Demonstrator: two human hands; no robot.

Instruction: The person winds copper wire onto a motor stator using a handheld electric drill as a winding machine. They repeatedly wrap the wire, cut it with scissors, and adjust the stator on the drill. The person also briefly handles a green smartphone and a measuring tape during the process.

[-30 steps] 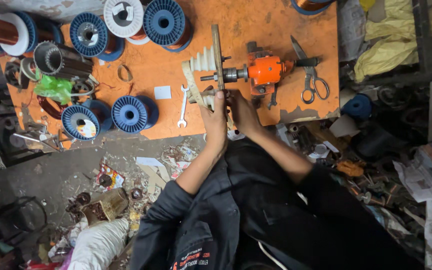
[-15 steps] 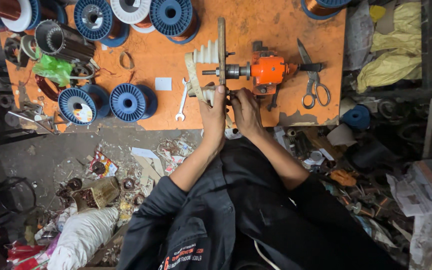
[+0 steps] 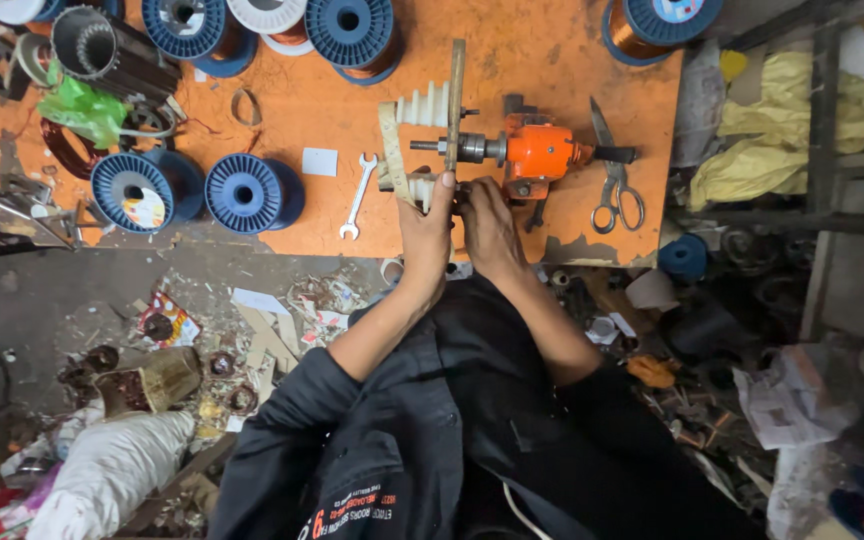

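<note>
An orange hand-crank coil winder [image 3: 537, 152] sits on the orange table [image 3: 522, 60]. On its shaft are a wooden plate [image 3: 455, 100] and a white stepped former [image 3: 420, 108], one above the shaft and one below. My left hand [image 3: 425, 225] grips the lower white former at the plate's near end. My right hand [image 3: 487, 218] is pressed against the same spot from the right, fingers closed at the plate's lower edge. What the fingers pinch is hidden.
A small spanner [image 3: 357, 196] and white card [image 3: 319, 161] lie left of the winder, scissors [image 3: 614, 188] right of it. Blue wire spools [image 3: 247, 192] and a stator [image 3: 102, 50] fill the table's left. Scrap litters the floor [image 3: 72, 290] below.
The view has shifted slightly, so the table sits higher and further left. Both hands stay at the lower end of the wooden plate with little visible movement.
</note>
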